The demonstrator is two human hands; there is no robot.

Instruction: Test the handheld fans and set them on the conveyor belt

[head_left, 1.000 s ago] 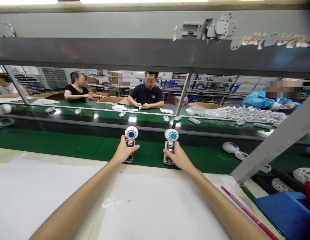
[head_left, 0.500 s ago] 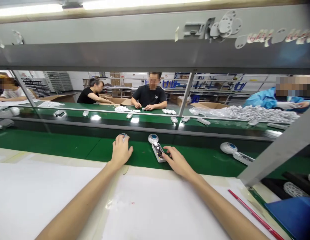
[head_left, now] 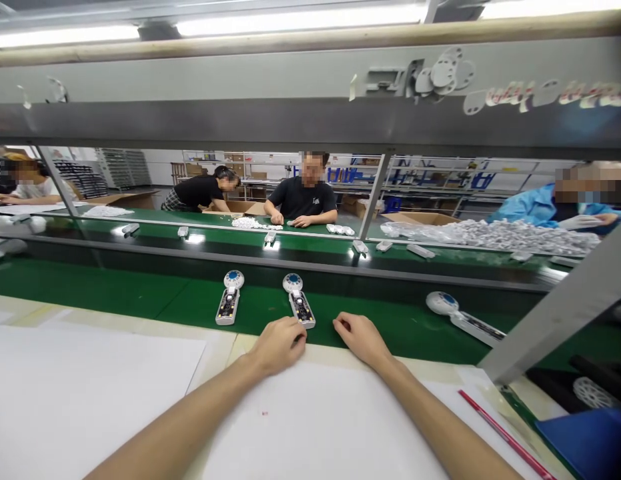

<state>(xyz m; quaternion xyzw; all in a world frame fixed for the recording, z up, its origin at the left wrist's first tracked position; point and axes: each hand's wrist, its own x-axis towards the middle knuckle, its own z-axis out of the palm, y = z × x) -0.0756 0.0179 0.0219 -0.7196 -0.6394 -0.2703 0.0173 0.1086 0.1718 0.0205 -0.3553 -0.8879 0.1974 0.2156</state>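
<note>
Two white handheld devices lie on the green belt, each with a round, blue-centred head and a handle showing a dark circuit board. My left hand is at the bench edge by the lower end of the middle device, fingers curled in and nothing visible in them; whether it touches the handle I cannot tell. Further left is the other device, apart from both hands. My right hand rests at the belt's near edge, right of the middle device, its fingers loosely closed with nothing seen inside.
A third device lies to the right, partly behind a slanted metal post. White paper covers the bench, with a red strip at right. Co-workers sit across the line near piled white parts.
My left hand has let go of the left device and moved right and nearer, to the middle one. My right hand has drawn off the middle device and curled. Both devices have shifted left.
</note>
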